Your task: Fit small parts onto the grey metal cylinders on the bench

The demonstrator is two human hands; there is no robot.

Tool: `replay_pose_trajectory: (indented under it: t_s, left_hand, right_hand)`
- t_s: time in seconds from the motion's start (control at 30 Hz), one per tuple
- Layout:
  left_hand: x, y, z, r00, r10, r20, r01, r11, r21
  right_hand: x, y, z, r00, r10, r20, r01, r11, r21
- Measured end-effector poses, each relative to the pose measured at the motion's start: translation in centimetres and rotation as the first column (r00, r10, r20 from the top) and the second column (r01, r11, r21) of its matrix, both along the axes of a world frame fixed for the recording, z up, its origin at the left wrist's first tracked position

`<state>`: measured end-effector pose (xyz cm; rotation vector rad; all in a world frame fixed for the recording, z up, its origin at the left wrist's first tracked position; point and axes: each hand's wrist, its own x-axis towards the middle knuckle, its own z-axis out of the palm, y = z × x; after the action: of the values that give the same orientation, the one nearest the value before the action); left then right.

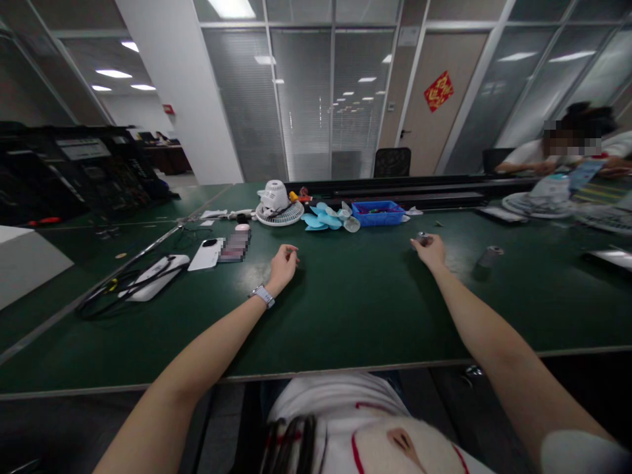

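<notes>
My right hand [433,251] has its fingers closed around a small grey metal cylinder [422,237], whose top shows between thumb and fingers. A second grey cylinder [490,256] stands on the table to the right of that hand. My left hand [283,266], with a watch at the wrist, is held over the table with its fingers curled together. Whatever those fingers may hold is hidden. Beyond the hands lie several light blue fan blades [323,216], next to a blue basket [378,214] of small parts.
A white fan part with a round grille [280,212] sits behind my left hand. Leftward are a white phone [206,255], a white power bank [157,278] and a black cable [96,301]. Another person [567,141] works at the far right near more fan parts [543,195].
</notes>
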<state>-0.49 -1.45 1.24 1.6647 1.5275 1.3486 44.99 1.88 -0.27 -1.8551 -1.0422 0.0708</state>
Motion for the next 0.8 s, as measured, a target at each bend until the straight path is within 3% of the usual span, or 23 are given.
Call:
replay_pose_trajectory:
  t_s: [0.1,0.17,0.23,0.3,0.37,0.43,0.57,0.8]
  left_hand:
    - [0.1,-0.2,0.0,1.000,-0.003,-0.031,0.003,1.000,0.022]
    - [0.2,-0.5,0.1,0.996,-0.029,-0.088,0.036,0.997,0.071]
    - [0.5,-1.0,0.2,0.986,-0.071,-0.153,0.091,0.988,0.127]
    - [0.9,-1.6,0.4,0.971,-0.112,-0.212,0.151,0.972,0.179]
    - [1.4,-2.2,0.7,0.951,-0.158,-0.265,0.217,0.953,0.213]
    - [2.0,-2.8,1.0,0.931,-0.205,-0.303,0.275,0.937,0.214]
    - [2.9,-3.5,1.2,0.905,-0.271,-0.328,0.339,0.925,0.171]
    - [4.3,-3.0,1.0,0.928,-0.293,-0.230,0.336,0.925,0.176]
  right_hand:
    - [-3.0,-0.4,0.8,1.000,0.009,0.012,-0.010,0.999,0.045]
    - [-6.8,-0.8,1.1,0.987,0.159,0.014,-0.160,0.980,0.116]
    - [-11.5,-1.3,1.1,0.903,0.429,0.005,-0.422,0.888,0.182]
    - [-16.3,-2.1,0.6,0.750,0.661,-0.030,-0.641,0.737,0.215]
    - [-20.3,-3.1,0.0,0.624,0.777,-0.087,-0.747,0.625,0.227]
    - [-22.8,-4.0,-0.4,0.553,0.823,-0.126,-0.790,0.567,0.235]
    - [-24.1,-5.4,-0.6,0.481,0.871,-0.101,-0.844,0.491,0.215]
    - [-23.4,-6.1,-0.2,0.525,0.851,0.015,-0.848,0.522,0.098]
